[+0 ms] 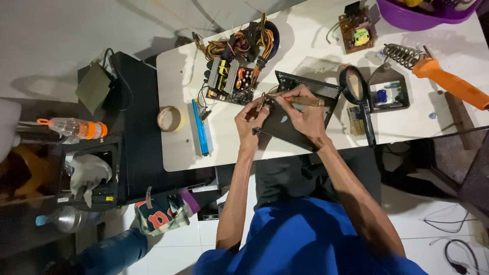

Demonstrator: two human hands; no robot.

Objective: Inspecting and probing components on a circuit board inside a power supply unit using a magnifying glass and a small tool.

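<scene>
From my remote seat, the biggest thing I see is the white table [326, 30], running from nine o'clock to three o'clock across the upper half of the view. Next in size is the black metal case panel [291, 119], lying flat near the table's front edge, dead centre, with a perforated wall standing up at its twelve o'clock side. At ten o'clock from the panel sits a bare power supply board [232, 76] with its bundle of yellow, orange and black wires [249, 40] curling away at twelve. At two o'clock in the far corner is a purple basin [407, 18], and at three o'clock an orange-handled soldering iron [451, 81] rests in its coil stand. A black-framed magnifying glass [356, 91] lies just right of the panel, touching nothing of it that I can tell. A blue bar-shaped tool [201, 127] and a roll of tape [170, 118] lie at nine o'clock.

My right hand [305, 114] is over the panel, fingers pinched round a wooden-handled tool [305, 101] that points toward nine o'clock. My left hand [252, 117] is at the panel's left corner, fingertips pressed together on a small dark part [268, 102] where the tool's tip meets it; what that part is, I cannot tell.
</scene>
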